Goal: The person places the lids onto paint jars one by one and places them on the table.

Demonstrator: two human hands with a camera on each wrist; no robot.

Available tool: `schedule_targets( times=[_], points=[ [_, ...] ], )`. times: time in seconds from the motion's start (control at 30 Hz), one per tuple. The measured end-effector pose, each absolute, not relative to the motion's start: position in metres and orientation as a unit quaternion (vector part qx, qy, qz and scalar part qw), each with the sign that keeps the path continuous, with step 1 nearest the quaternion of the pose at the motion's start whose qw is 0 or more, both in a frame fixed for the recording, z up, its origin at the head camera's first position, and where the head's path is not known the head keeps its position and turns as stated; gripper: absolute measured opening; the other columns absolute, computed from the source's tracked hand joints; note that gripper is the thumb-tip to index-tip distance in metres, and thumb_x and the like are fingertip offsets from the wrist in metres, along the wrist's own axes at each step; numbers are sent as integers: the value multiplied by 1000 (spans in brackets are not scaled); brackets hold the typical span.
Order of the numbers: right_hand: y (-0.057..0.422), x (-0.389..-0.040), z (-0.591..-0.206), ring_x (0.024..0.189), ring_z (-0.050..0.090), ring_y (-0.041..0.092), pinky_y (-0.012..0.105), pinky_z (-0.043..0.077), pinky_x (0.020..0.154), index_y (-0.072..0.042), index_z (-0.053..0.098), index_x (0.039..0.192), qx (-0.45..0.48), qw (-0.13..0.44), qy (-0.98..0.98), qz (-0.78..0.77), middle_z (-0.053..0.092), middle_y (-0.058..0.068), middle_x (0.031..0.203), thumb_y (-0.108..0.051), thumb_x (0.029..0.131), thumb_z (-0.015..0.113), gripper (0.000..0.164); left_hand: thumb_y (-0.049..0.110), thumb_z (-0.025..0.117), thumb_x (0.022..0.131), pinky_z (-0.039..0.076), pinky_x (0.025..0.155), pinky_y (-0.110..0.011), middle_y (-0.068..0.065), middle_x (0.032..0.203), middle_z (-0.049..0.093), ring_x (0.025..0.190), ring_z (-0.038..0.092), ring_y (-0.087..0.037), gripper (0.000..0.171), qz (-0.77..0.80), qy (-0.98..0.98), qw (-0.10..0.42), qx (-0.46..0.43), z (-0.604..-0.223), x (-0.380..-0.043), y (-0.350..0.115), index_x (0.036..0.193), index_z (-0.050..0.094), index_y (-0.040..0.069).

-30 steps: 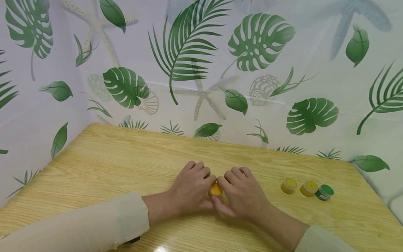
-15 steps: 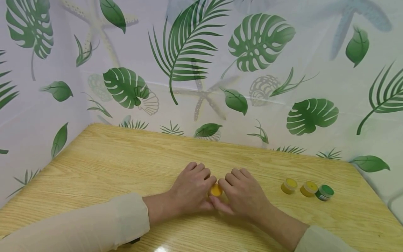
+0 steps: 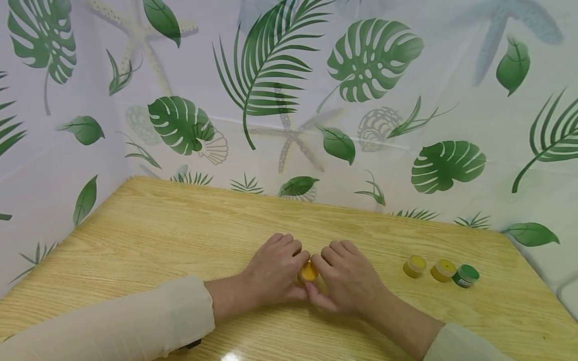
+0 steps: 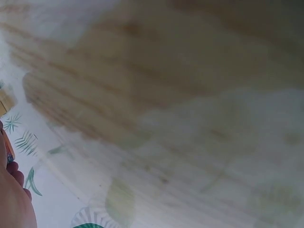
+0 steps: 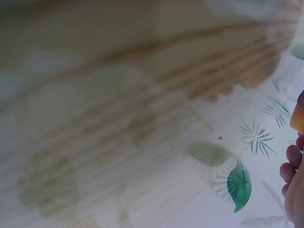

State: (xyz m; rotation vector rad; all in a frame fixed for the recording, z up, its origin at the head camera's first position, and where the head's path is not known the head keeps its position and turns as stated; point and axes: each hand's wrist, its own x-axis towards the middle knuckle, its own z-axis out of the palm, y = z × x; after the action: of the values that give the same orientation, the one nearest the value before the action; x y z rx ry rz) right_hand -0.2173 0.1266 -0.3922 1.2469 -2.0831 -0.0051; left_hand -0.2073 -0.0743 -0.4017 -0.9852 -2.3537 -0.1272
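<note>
In the head view, a small paint jar (image 3: 309,272) with an orange-yellow top sits between the two hands near the middle of the table. My left hand (image 3: 276,271) grips its left side with curled fingers. On the other side my right hand (image 3: 347,278) holds it between thumb and curled index finger. The hands partly hide the jar's sides. At the left wrist view's edge, an orange strip of the jar (image 4: 8,146) shows beside the fingers. Its orange side (image 5: 298,119) also appears at the right wrist view's edge.
To the right on the wooden table (image 3: 180,225) stand a yellow jar (image 3: 414,266), a second yellow jar (image 3: 443,271) and a green jar (image 3: 466,276), the last two close together. A leaf-printed cloth (image 3: 289,100) rises along the back and left edges.
Both hands stay around the jar. The right thumb and fingers shift slightly along it between frames. The other jars have not moved.
</note>
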Motion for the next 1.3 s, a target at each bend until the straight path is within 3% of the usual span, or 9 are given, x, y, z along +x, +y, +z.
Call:
schedule_targets(
  times=[0.4,0.63,0.9,1.07,1.3],
  points=[
    [125,-216,-393,66,48,19,33,43,70,-13,53,73,487,347,-802,-4,49,-2,65,-44,95,34,43,52,73,74,41,75,-25,8,72,50,70,42,-11,38,-53,-872,294,-388,-402,-207,-73,76,58,17],
    [125,-217,-393,58,47,20,35,44,68,-13,52,67,477,368,-797,-21,47,-1,59,-56,98,31,57,56,71,76,41,77,-26,8,74,53,72,44,-11,41,-37,-876,277,-393,-402,-207,-73,80,60,17],
    [126,-217,-393,70,49,20,34,43,71,-9,62,87,488,346,-801,-1,51,0,73,-44,91,40,41,54,71,76,40,77,-25,8,73,52,71,43,-10,38,-40,-878,279,-388,-403,-207,-74,80,60,18],
    [125,-216,-393,69,47,19,34,43,71,-9,60,84,493,343,-800,3,49,0,73,-39,88,43,34,51,71,75,40,76,-25,9,73,51,69,42,-10,36,-45,-875,282,-390,-403,-207,-73,79,59,18],
    [124,-216,-393,68,47,19,33,42,69,-11,57,76,493,351,-796,5,49,0,71,-43,92,37,40,50,72,75,40,76,-25,8,73,52,70,42,-10,35,-44,-874,278,-396,-403,-207,-73,80,60,17]
  ],
)
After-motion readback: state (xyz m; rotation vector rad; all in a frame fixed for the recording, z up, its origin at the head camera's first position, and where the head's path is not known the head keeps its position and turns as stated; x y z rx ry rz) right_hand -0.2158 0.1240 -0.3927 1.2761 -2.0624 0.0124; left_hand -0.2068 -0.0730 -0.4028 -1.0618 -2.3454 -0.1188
